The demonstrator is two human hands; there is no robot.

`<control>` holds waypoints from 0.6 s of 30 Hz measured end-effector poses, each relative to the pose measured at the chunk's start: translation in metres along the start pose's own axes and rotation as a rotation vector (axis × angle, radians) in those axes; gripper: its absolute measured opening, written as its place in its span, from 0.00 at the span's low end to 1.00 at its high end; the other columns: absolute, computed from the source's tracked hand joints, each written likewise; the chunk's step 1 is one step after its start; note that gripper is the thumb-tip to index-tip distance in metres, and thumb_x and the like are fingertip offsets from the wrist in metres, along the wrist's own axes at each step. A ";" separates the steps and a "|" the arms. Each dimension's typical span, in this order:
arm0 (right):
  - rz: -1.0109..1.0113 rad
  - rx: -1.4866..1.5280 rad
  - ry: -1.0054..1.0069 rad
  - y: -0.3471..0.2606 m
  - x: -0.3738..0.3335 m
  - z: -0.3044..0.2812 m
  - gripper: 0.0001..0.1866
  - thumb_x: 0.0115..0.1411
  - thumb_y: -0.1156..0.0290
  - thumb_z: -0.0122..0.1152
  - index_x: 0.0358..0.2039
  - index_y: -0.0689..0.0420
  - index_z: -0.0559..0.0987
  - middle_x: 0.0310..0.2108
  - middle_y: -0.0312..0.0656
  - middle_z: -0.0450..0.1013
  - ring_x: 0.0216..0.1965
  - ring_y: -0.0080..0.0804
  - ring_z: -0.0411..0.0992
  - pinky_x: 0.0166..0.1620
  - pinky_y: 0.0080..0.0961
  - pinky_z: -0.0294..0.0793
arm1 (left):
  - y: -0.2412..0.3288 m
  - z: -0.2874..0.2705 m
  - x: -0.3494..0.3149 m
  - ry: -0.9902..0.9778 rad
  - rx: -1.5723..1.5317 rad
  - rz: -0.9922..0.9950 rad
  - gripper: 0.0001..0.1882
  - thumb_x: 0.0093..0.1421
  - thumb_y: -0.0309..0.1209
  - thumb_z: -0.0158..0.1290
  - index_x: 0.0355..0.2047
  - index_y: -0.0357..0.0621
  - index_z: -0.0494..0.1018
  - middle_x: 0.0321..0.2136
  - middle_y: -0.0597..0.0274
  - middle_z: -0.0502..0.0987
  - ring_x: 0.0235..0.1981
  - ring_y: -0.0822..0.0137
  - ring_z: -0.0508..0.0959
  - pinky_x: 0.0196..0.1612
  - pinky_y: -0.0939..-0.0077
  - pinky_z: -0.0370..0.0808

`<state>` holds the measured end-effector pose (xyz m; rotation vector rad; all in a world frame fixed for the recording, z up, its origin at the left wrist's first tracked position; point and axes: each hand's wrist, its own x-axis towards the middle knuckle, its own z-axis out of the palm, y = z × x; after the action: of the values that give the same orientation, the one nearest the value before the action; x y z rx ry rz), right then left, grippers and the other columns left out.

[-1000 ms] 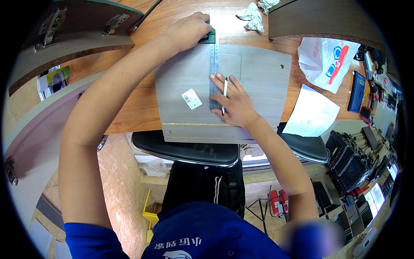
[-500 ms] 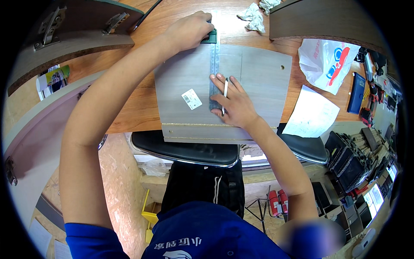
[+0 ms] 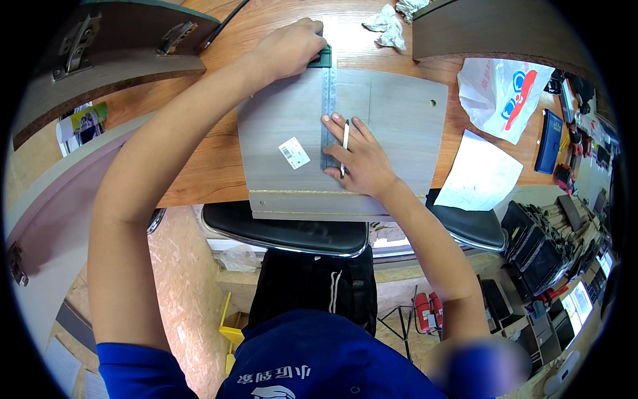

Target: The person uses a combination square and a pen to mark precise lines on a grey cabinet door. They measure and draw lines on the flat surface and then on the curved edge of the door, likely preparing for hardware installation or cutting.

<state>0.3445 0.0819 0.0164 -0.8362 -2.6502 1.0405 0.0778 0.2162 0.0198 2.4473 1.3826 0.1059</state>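
Metal square lying lengthwise on the grey panel, both hands on it

The square's metal blade is running near to far across the grey panel, slightly left of its middle, with its long axis almost straight away from me. Its green handle is sitting at the far end, by the panel's far edge, and the blade is pointing back toward me. The panel is lying flat on the wooden table, its near strip jutting over the table's near edge above a black seat.

My left arm is stretching in a long diagonal from the near left, elbow slightly bent, and my left hand is grasping the green handle, fingers curling over it; how firmly, I cannot tell. My right forearm is slanting in from the near right. My right hand is lying palm down, fingers spreading over the blade's near half, and is clasping a white pen between them, its dark tip pointing far. A white label is lying left of the blade.
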 end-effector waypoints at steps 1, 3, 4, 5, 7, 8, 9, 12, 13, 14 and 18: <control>0.000 0.002 0.001 0.000 0.000 0.000 0.17 0.53 0.61 0.75 0.39 0.52 0.80 0.75 0.45 0.57 0.75 0.44 0.56 0.74 0.51 0.55 | 0.000 0.000 0.001 -0.004 -0.001 0.002 0.08 0.62 0.27 0.60 0.39 0.36 0.81 0.46 0.50 0.78 0.51 0.49 0.78 0.55 0.56 0.77; -0.003 0.006 0.006 0.001 0.000 0.001 0.17 0.52 0.61 0.75 0.39 0.52 0.79 0.75 0.46 0.57 0.75 0.44 0.56 0.74 0.51 0.55 | 0.000 0.001 0.001 -0.007 0.008 -0.001 0.08 0.62 0.27 0.60 0.39 0.35 0.80 0.46 0.49 0.78 0.51 0.48 0.78 0.54 0.56 0.77; -0.005 0.005 0.007 0.001 0.000 0.001 0.17 0.52 0.61 0.75 0.39 0.52 0.79 0.75 0.45 0.57 0.74 0.44 0.56 0.74 0.51 0.56 | 0.000 0.001 0.001 -0.007 0.017 -0.004 0.08 0.61 0.27 0.60 0.38 0.34 0.80 0.46 0.49 0.78 0.51 0.48 0.78 0.54 0.56 0.77; -0.008 0.005 0.009 0.002 0.000 0.001 0.17 0.52 0.61 0.75 0.39 0.52 0.79 0.75 0.45 0.57 0.74 0.44 0.56 0.74 0.51 0.56 | 0.001 0.002 0.001 -0.007 0.026 -0.007 0.08 0.61 0.27 0.60 0.38 0.33 0.80 0.46 0.48 0.78 0.50 0.47 0.78 0.54 0.55 0.78; -0.009 0.006 0.013 0.002 -0.001 0.001 0.17 0.52 0.60 0.75 0.39 0.52 0.79 0.75 0.45 0.57 0.74 0.44 0.56 0.74 0.51 0.56 | 0.002 0.003 0.002 0.004 0.033 -0.010 0.08 0.61 0.26 0.60 0.37 0.33 0.79 0.46 0.48 0.78 0.50 0.47 0.78 0.54 0.55 0.78; -0.010 0.007 0.017 0.002 -0.001 0.001 0.17 0.52 0.60 0.75 0.39 0.52 0.79 0.75 0.45 0.57 0.74 0.44 0.56 0.74 0.51 0.56 | 0.002 0.003 0.001 0.009 0.037 -0.013 0.08 0.61 0.26 0.60 0.36 0.32 0.79 0.46 0.48 0.78 0.50 0.47 0.78 0.54 0.55 0.78; -0.011 0.007 0.020 0.001 -0.001 0.001 0.17 0.52 0.60 0.75 0.39 0.52 0.79 0.75 0.45 0.57 0.74 0.44 0.56 0.74 0.51 0.56 | 0.001 0.004 0.001 0.017 0.045 -0.006 0.08 0.60 0.26 0.61 0.37 0.32 0.78 0.45 0.48 0.78 0.49 0.47 0.78 0.54 0.55 0.78; -0.014 0.002 0.018 0.001 0.000 0.001 0.17 0.52 0.60 0.75 0.39 0.52 0.79 0.75 0.45 0.57 0.74 0.44 0.56 0.74 0.51 0.56 | 0.000 0.007 0.001 0.044 0.054 -0.003 0.09 0.59 0.26 0.61 0.37 0.33 0.78 0.45 0.49 0.78 0.49 0.47 0.79 0.54 0.56 0.78; -0.012 0.002 0.017 0.001 0.000 0.001 0.17 0.52 0.60 0.75 0.39 0.52 0.79 0.75 0.45 0.57 0.74 0.44 0.56 0.74 0.51 0.56 | 0.001 0.009 0.001 0.055 0.049 -0.013 0.09 0.59 0.26 0.62 0.37 0.33 0.78 0.44 0.49 0.78 0.49 0.47 0.79 0.54 0.56 0.78; -0.012 0.002 0.017 0.001 0.000 0.001 0.18 0.52 0.60 0.75 0.39 0.52 0.79 0.75 0.45 0.57 0.74 0.44 0.56 0.74 0.51 0.56 | 0.001 0.010 0.000 0.067 0.045 -0.023 0.09 0.59 0.25 0.62 0.38 0.33 0.78 0.44 0.49 0.78 0.49 0.47 0.79 0.54 0.56 0.78; -0.005 -0.007 0.006 0.001 0.000 0.000 0.18 0.51 0.61 0.76 0.39 0.52 0.79 0.75 0.45 0.57 0.74 0.43 0.56 0.74 0.51 0.56 | -0.002 0.008 0.000 0.063 -0.010 0.008 0.10 0.58 0.25 0.63 0.39 0.35 0.78 0.44 0.50 0.78 0.49 0.48 0.78 0.54 0.57 0.77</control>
<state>0.3452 0.0827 0.0159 -0.8326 -2.6513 1.0260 0.0777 0.2156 0.0118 2.4619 1.3947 0.1931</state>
